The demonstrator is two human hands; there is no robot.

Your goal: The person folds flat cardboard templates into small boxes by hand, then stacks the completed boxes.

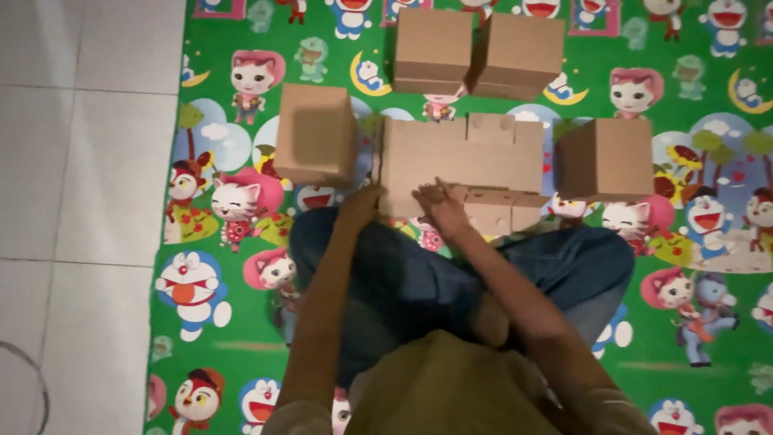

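A person sits cross-legged in blue jeans on a bright green cartoon-print mat (241, 338) laid over a white tiled floor (80, 161), both arms reaching forward to a flat, unfolded cardboard box (459, 153) lying on the mat just beyond the knees. The right hand (441, 208) rests palm down on the near edge of the cardboard, fingers (427, 193) spread fairly wide and pressed flat against the sheet rather than curled around it. The left hand (360, 203) meets the sheet's near left corner (how far its fingers are parted cannot be told, since the hand is seen from behind and partly blurred). The sheet's flaps (503, 208) lie folded toward the person's lap. Four assembled cardboard boxes stand around the sheet: one (316, 134) just beside its left edge, one (608, 159) just beside its right edge, and two side by side (433, 48) (519, 55) on the mat beyond it.
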